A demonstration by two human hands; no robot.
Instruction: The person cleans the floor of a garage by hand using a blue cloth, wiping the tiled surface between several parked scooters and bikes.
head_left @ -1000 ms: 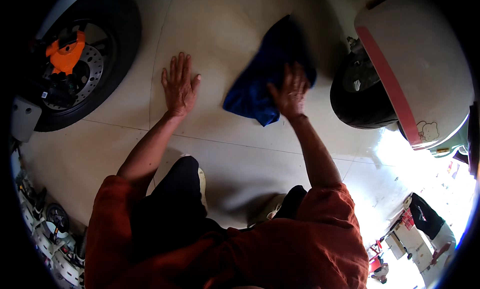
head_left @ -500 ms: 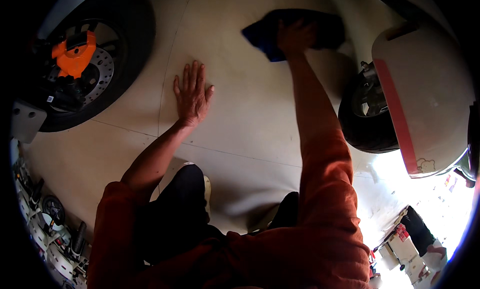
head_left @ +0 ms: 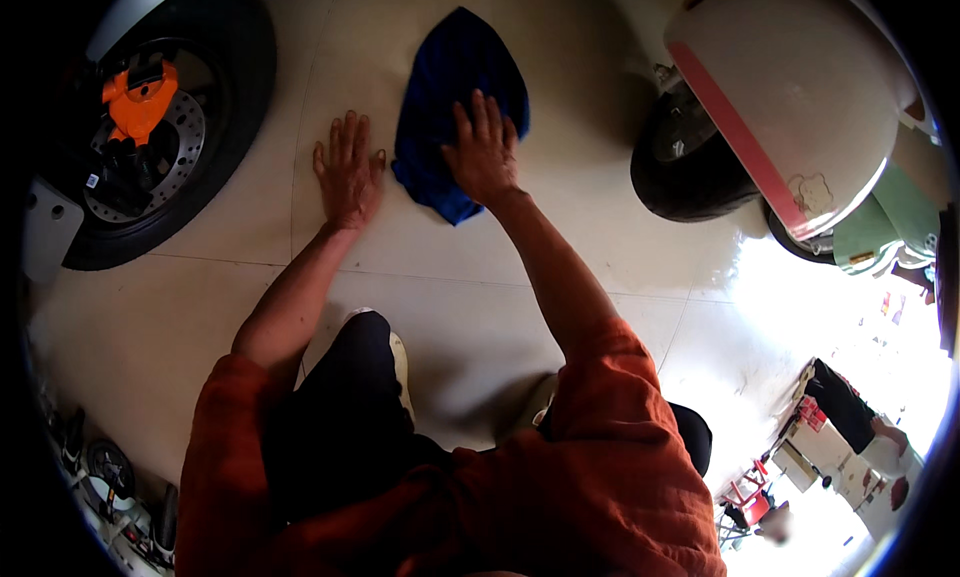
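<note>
A dark blue cloth (head_left: pixel 440 107) lies spread on the pale tiled floor (head_left: pixel 560 237). My right hand (head_left: pixel 487 157) rests flat on its right part, fingers spread and pointing away from me. To the left of the cloth, my left hand (head_left: pixel 350 177) lies palm down on the bare floor, its fingers stretched out. A small gap separates its thumb from the cloth's edge. Nothing is gripped in either hand.
At the left stands a black tyre (head_left: pixel 250 107) with an orange brake caliper (head_left: pixel 140 102) and a drilled disc. A cream scooter body (head_left: pixel 790 87) with a pink stripe and a black wheel (head_left: pixel 690 167) stands right. Several small-wheeled vehicles sit lower left.
My right hand and the cloth have moved left and nearer to me, and the cloth has turned lengthwise. My left hand stays flat on the floor.
</note>
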